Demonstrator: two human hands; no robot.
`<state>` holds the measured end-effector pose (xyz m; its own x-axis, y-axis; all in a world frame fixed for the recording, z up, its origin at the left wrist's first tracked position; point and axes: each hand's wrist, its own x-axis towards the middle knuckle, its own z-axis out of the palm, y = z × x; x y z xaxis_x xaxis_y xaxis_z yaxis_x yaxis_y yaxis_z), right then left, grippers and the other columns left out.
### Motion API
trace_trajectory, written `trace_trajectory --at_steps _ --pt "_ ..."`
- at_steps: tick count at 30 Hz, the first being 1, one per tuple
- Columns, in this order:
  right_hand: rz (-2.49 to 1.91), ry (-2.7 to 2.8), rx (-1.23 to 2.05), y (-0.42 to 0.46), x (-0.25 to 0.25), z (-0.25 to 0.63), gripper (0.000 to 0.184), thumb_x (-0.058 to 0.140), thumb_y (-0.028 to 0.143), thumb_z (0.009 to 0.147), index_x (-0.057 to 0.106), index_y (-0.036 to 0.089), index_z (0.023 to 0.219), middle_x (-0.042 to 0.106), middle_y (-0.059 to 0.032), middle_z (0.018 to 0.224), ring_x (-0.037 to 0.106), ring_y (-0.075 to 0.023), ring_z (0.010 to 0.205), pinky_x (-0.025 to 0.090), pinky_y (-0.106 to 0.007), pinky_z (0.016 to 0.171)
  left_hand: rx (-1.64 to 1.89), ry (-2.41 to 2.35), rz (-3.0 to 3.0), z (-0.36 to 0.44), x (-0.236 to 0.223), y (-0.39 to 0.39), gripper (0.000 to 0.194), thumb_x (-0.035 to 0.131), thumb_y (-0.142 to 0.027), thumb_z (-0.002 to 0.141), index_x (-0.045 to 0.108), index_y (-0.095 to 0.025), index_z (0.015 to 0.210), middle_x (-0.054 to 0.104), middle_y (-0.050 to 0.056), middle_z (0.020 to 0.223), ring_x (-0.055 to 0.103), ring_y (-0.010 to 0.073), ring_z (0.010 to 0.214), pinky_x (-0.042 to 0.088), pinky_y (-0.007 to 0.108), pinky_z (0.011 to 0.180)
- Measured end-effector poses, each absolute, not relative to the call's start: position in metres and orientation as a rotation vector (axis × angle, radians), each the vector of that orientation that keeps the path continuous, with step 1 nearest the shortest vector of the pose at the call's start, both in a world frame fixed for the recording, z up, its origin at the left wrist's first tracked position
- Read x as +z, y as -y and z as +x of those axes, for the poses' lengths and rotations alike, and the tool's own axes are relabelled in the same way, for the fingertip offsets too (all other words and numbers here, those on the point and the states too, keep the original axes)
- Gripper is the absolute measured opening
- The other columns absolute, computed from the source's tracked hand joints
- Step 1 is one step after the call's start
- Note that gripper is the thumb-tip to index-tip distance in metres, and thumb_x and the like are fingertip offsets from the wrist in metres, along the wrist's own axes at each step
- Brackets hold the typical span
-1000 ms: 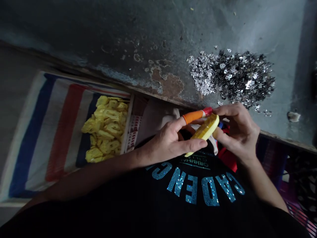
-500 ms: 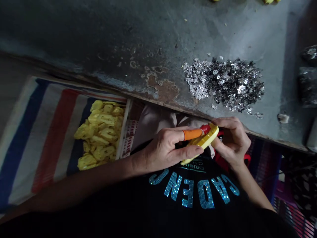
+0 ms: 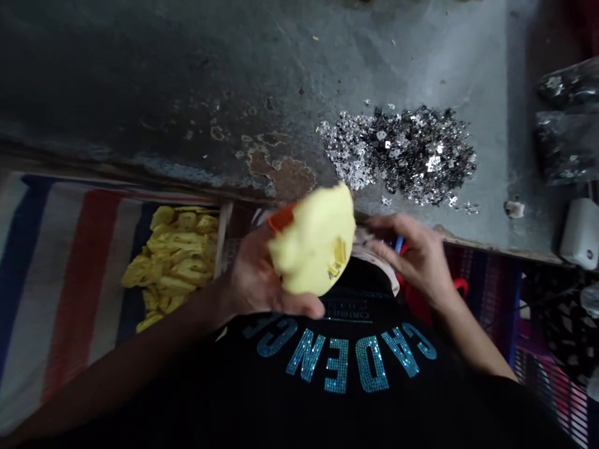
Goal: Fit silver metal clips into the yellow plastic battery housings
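Observation:
My left hand (image 3: 253, 280) grips a pale yellow padded piece (image 3: 314, 242), shaped like a rounded oval, and holds it up with its broad face showing. An orange finger cover (image 3: 281, 218) on one finger of that hand is partly hidden behind the piece. My right hand (image 3: 407, 252) is apart from the piece, its fingers spread above a crumpled pale cloth (image 3: 372, 249). A small blue item (image 3: 399, 244) and some red fabric (image 3: 416, 299) lie by that hand. Several yellow pieces (image 3: 175, 262) are heaped in a shallow box to the left.
A heap of small silver pieces (image 3: 397, 156) lies on the stained concrete ledge (image 3: 187, 81) ahead. A striped tarp (image 3: 79, 280) is at left. Dark plastic bags (image 3: 568, 118) and a white device (image 3: 580, 234) are at right, above a pink crate (image 3: 556, 399).
The yellow piece has turned to show its broad pale face and moved left in my left hand. My right hand has let go of it and opened.

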<state>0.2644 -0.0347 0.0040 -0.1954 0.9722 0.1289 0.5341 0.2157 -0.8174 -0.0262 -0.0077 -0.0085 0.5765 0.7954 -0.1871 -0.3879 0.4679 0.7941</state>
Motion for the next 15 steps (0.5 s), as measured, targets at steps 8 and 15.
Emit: trace_trajectory --at_steps 8,15 --pt "-1.659 2.248 -0.283 0.003 -0.008 0.3 0.018 0.068 0.035 0.117 0.08 0.028 0.106 0.077 -0.0054 0.098 0.066 -0.0289 0.097 0.045 -0.046 0.087 0.931 -0.651 0.792 -0.002 -0.003 -0.001 0.085 0.086 -0.092 0.09 0.085 -0.025 0.142 0.091 0.011 0.131 0.086 0.0202 0.089 0.072 0.028 0.082" --pt "-1.682 2.252 -0.348 -0.007 -0.01 0.299 0.019 0.063 0.027 0.113 0.073 0.028 0.097 0.071 -0.0059 0.091 0.061 -0.0276 0.091 0.046 -0.045 0.084 0.775 -0.677 0.604 0.004 -0.008 0.002 0.082 0.071 -0.087 0.105 0.077 -0.023 0.157 0.089 0.017 0.135 0.087 0.0253 0.084 0.056 0.024 0.048"
